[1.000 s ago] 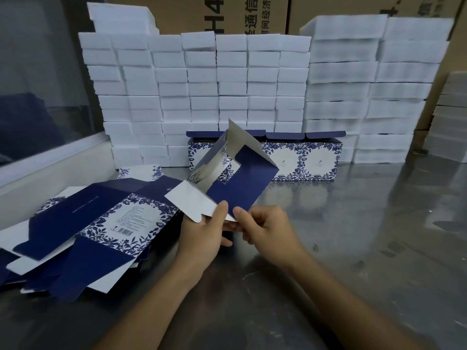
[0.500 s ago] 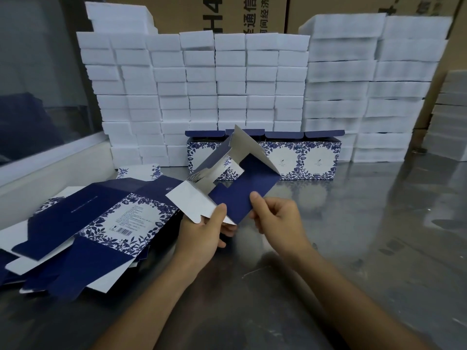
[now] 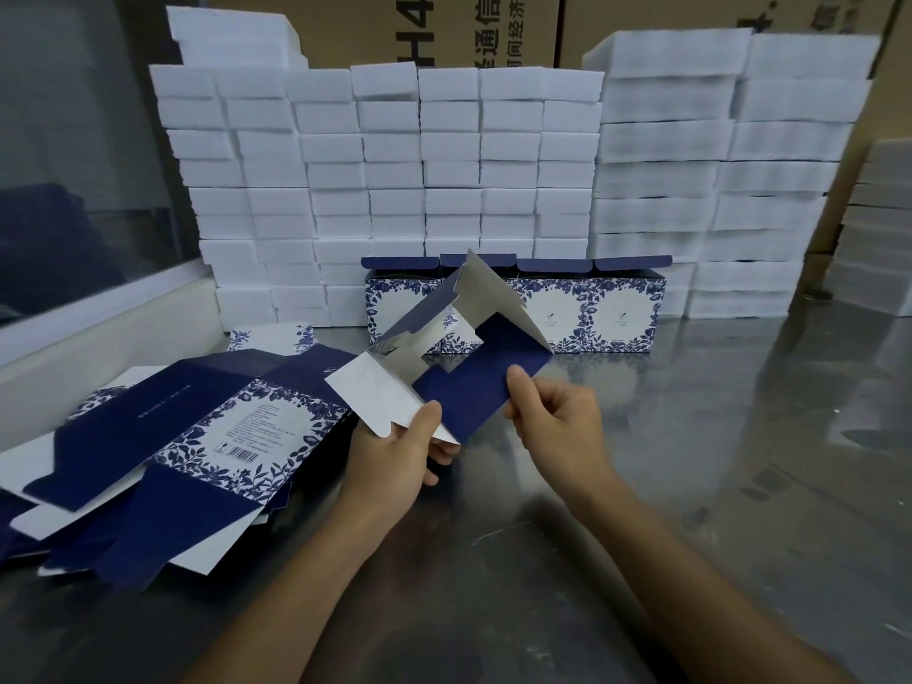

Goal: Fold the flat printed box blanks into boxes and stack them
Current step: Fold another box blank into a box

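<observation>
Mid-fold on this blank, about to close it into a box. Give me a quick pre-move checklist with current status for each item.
1. Left hand has a grip on the blank: ok, thumb pinches the white flap.
2. Right hand has a grip on the navy panel: ok, thumb and fingers pinch its edge.
3. Blank lifted off the table: ok, held in the air, partly opened.
4. Creases lined up for closing: cannot tell, inner folds are hidden.
5. Room beside the finished boxes: ok, bare table to their right.
6. Flat blanks within reach: ok, pile lies at the left.
</observation>
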`<state>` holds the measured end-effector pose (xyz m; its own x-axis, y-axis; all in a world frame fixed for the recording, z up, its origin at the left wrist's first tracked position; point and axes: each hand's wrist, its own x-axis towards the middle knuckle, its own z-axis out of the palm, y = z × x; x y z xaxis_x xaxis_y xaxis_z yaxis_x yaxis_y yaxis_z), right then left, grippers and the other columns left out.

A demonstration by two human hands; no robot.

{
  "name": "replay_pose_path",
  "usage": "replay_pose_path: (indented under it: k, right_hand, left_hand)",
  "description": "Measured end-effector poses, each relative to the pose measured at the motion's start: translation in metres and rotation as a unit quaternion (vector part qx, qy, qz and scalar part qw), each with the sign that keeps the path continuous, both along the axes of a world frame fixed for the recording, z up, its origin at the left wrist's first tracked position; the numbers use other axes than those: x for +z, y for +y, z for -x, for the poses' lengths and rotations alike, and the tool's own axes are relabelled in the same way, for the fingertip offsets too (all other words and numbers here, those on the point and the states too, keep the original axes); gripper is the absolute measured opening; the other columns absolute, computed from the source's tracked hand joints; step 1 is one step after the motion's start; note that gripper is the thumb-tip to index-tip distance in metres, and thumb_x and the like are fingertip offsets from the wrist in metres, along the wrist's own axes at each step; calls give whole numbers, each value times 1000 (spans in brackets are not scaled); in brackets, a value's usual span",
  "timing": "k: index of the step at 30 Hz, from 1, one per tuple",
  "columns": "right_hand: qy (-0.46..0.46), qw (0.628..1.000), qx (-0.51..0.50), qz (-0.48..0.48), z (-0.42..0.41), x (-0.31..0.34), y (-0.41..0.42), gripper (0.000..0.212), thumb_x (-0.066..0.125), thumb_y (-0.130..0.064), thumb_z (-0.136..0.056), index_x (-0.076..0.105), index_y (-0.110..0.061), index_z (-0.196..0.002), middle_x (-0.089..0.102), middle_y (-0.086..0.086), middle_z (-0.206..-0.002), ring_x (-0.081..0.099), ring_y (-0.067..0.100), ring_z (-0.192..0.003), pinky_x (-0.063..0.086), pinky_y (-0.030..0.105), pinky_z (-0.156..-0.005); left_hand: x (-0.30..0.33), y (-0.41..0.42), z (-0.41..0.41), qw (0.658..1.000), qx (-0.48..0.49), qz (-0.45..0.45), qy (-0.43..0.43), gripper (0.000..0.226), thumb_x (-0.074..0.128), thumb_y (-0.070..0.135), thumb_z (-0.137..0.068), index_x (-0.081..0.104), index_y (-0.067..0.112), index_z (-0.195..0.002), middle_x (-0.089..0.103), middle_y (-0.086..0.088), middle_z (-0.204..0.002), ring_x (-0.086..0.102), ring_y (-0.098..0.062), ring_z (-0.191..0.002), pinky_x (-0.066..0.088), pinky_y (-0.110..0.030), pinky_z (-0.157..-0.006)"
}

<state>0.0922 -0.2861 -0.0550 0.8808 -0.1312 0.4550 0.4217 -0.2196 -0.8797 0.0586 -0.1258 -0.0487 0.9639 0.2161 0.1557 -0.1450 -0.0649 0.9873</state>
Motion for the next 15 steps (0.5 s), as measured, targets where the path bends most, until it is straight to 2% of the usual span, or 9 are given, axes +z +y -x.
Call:
replay_pose_path:
  k: [6, 11, 15]
  right_hand:
    - [5, 999, -23, -34, -4, 3, -8, 52, 53, -36, -103, 59, -18, -53, 40, -2, -45, 34, 13, -45, 29, 30, -54]
    - [29, 999, -34, -27, -4, 3, -11, 54, 54, -25, -101, 59, -16, -47, 38, -1, -43, 31, 12, -41, 27, 28, -51]
    - [50, 997, -57, -31, -5, 3, -12, 52, 59, -24, -97, 58, -16, -45, 38, -1, -44, 31, 11, -42, 28, 26, -50]
  left_hand:
    - [1, 2, 1, 1000, -2, 2, 9, 29, 57, 17, -96, 67, 1, -73, 69, -2, -57, 56, -6, -40, 44, -14, -41]
    - [1, 2, -1, 1000, 12, 15, 7, 23, 60, 16, -94, 66, 5, -74, 69, -5, -59, 59, -9, -45, 45, -18, -41]
    - [-2, 1, -1, 999, 41, -13, -7, 22, 65, 15, -90, 65, 5, -71, 67, -1, -55, 56, -6, -40, 43, -13, -41]
